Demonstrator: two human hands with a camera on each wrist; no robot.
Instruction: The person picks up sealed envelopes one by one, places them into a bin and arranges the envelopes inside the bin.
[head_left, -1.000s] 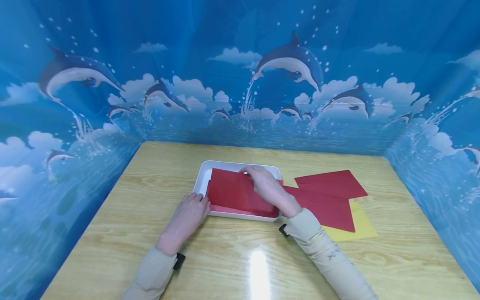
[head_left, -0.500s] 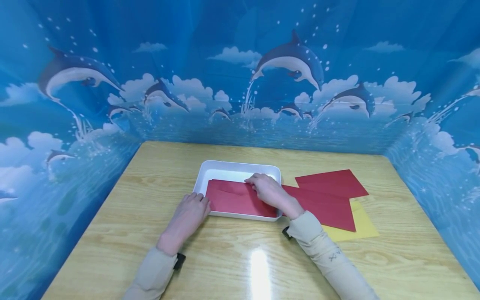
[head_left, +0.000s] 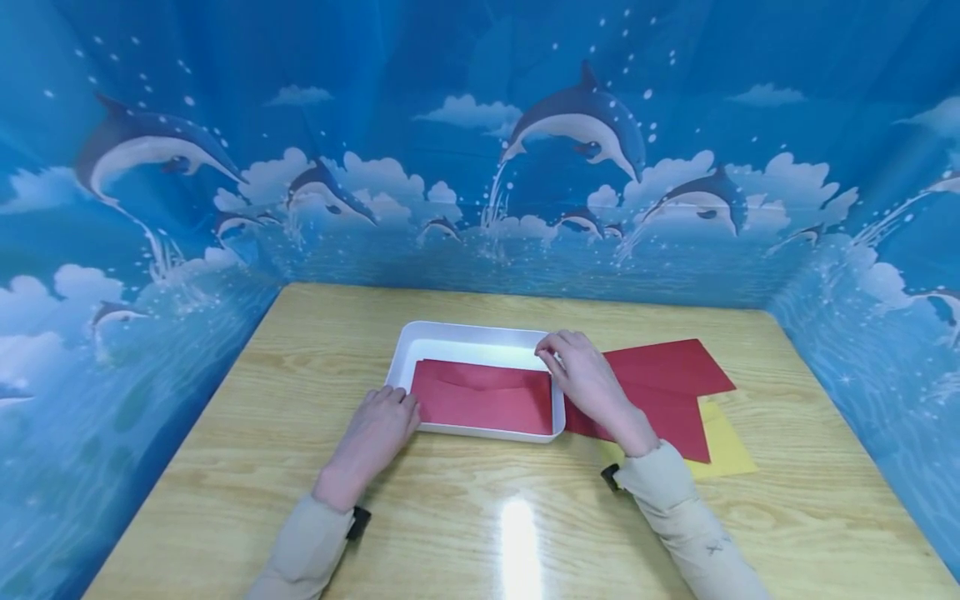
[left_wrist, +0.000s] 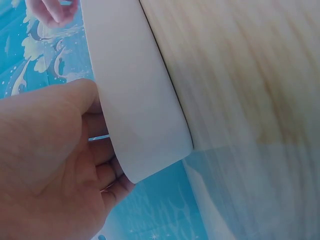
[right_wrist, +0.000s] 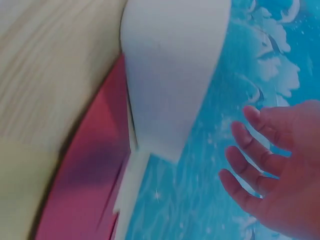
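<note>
A white tray (head_left: 480,333) holds flat red envelopes (head_left: 480,404) stacked against its near side; a curved flap line crosses the top one. My left hand (head_left: 381,421) grips the tray's near left corner. In the left wrist view, the left hand's fingers (left_wrist: 107,170) curl over the rim while the thumb lies along the wall. My right hand (head_left: 588,379) is above the tray's right end with nothing in it. Its fingers (right_wrist: 239,159) are spread and loosely bent in the right wrist view, apart from the tray wall (right_wrist: 170,75).
Right of the tray lie more red envelopes (head_left: 667,367), overlapping one another and partly hidden by the right hand. A yellow envelope or sheet (head_left: 723,450) shows beneath them. The wooden table (head_left: 435,517) meets a blue dolphin-print curtain (head_left: 420,167) on its far and side edges.
My right hand slid the top red envelope toward the near side of the tray, onto the stack, then let go and moved right and up. The left hand stayed at the corner.
</note>
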